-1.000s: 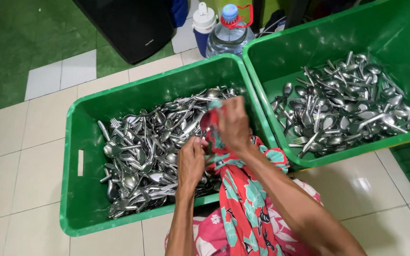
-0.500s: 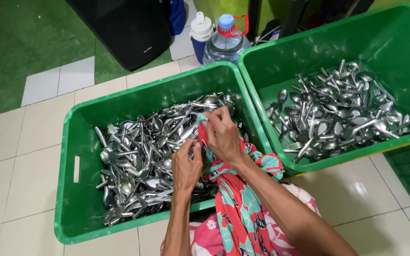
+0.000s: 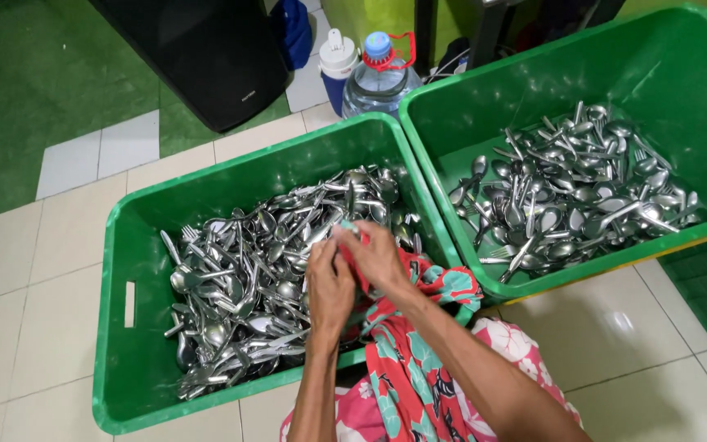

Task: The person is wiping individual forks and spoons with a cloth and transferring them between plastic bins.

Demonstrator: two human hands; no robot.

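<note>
My left hand (image 3: 329, 288) and my right hand (image 3: 380, 258) meet over the near right part of a green plastic crate (image 3: 128, 245) heaped with steel spoons and forks (image 3: 239, 278). Both hands grip a red floral cloth (image 3: 407, 327) that drapes over the crate's near rim and down onto my lap. The cloth is bunched between the fingers, and a small piece of cutlery (image 3: 350, 229) shows at my right fingertips, mostly hidden by the cloth.
A second green crate (image 3: 681, 74) with a thinner layer of cutlery (image 3: 570, 192) stands to the right, touching the first. Behind them are a water bottle (image 3: 378, 74), a white-capped blue container (image 3: 339, 65) and a black box (image 3: 206, 49). Tiled floor and green matting surround everything.
My hands drew slightly nearer and lower over the left crate, still working the cloth together. The camera view shifted a little to the left.
</note>
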